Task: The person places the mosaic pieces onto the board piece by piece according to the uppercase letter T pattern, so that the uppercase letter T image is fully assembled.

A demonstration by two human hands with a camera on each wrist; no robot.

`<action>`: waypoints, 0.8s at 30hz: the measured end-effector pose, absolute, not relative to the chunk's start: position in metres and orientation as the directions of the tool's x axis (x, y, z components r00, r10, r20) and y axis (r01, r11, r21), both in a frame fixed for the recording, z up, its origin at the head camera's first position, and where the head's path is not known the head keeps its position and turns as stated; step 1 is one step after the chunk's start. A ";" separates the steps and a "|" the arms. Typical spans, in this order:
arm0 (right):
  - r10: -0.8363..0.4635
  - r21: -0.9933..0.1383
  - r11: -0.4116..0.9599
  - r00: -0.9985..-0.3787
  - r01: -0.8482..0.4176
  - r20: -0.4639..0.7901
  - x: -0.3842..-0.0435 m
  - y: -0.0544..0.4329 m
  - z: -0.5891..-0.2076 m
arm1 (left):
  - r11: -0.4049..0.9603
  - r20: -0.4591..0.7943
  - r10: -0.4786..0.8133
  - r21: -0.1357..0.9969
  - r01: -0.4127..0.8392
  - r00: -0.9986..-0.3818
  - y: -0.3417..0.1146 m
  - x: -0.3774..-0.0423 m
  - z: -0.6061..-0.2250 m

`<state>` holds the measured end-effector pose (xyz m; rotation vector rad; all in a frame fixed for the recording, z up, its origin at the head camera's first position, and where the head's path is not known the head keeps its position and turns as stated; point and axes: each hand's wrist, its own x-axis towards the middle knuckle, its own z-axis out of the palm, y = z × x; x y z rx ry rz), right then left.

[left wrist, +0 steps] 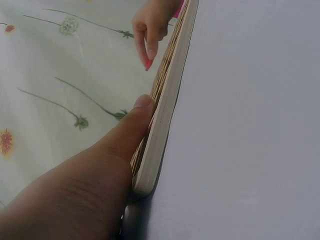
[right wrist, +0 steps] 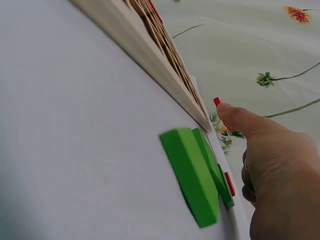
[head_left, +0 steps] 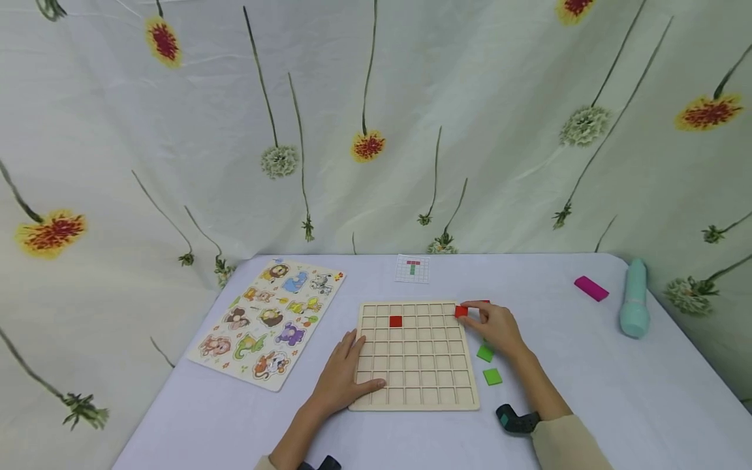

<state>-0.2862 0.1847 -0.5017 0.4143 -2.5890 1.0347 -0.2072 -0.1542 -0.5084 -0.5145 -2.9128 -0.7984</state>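
Observation:
A wooden grid board (head_left: 416, 356) lies on the white table, and one red square tile (head_left: 396, 321) sits in a cell near its top left. My left hand (head_left: 342, 375) rests along the board's left side, fingers straight and thumb lying over the lower left cells. Between thumb and fingertips my right hand (head_left: 496, 328) pinches another red square tile (head_left: 461, 312), held above the board's top right corner. In the right wrist view the thumb presses against that red tile (right wrist: 216, 101). Two green tiles (head_left: 485, 352) (head_left: 492, 376) lie right of the board, below the right hand.
Behind the board lies a white card (head_left: 412, 269) with a red and green T on a grid. An animal puzzle board (head_left: 270, 320) is at the left. On the right are a magenta block (head_left: 591, 288) and a mint-green bottle (head_left: 635, 299). Another red tile (right wrist: 229, 184) shows beyond the green ones.

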 end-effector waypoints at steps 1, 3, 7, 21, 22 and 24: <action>-0.150 -0.612 0.695 -0.909 -0.377 0.390 -0.286 0.182 -0.502 | 0.808 0.163 0.298 0.481 0.339 -0.941 -0.154 -0.207 -0.508; -0.157 -0.615 0.696 -0.915 -0.370 0.373 -0.286 0.176 -0.502 | 0.807 0.166 0.298 0.482 0.341 -0.940 -0.154 -0.207 -0.508; -0.170 -0.626 0.690 -0.922 -0.364 0.349 -0.285 0.162 -0.501 | 0.803 0.175 0.302 0.483 0.348 -0.937 -0.155 -0.208 -0.509; -0.228 -0.668 0.644 -0.927 -0.374 0.299 -0.283 0.112 -0.500 | 0.799 0.176 0.306 0.487 0.353 -0.935 -0.155 -0.207 -0.509; -0.230 -0.664 0.646 -0.925 -0.377 0.302 -0.283 0.109 -0.500 | 0.797 0.177 0.308 0.489 0.355 -0.935 -0.155 -0.207 -0.509; -0.232 -0.663 0.645 -0.924 -0.379 0.303 -0.283 0.104 -0.501 | 0.795 0.177 0.310 0.491 0.357 -0.934 -0.155 -0.207 -0.509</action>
